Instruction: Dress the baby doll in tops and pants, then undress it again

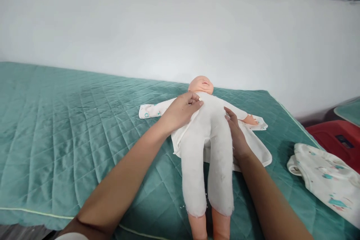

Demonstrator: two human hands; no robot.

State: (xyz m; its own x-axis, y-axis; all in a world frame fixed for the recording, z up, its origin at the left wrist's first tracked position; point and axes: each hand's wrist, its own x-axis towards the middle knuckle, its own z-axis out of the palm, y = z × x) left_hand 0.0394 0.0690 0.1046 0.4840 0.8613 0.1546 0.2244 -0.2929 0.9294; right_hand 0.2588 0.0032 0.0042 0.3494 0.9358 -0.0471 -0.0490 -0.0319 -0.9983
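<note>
A baby doll point(209, 120) with a white cloth body lies on its back, head toward the wall. Beneath it is spread a white printed baby shirt point(254, 146). My left hand point(185, 107) is closed in a pinch at the doll's chest, on what looks like the shirt's front edge. The shirt sleeve point(150, 111) on that side stretches out past my wrist. Against the doll's other side rests my right hand point(235, 131), loosely curved and not visibly gripping; some fingers are hidden. The doll's hand point(250, 120) on that side lies over the other sleeve.
A green quilted mat point(84, 127) covers the surface, up to a white wall point(168, 33). Folded white printed baby clothing point(329, 180) lies at the right edge. Beyond that edge is a red plastic object point(334, 135).
</note>
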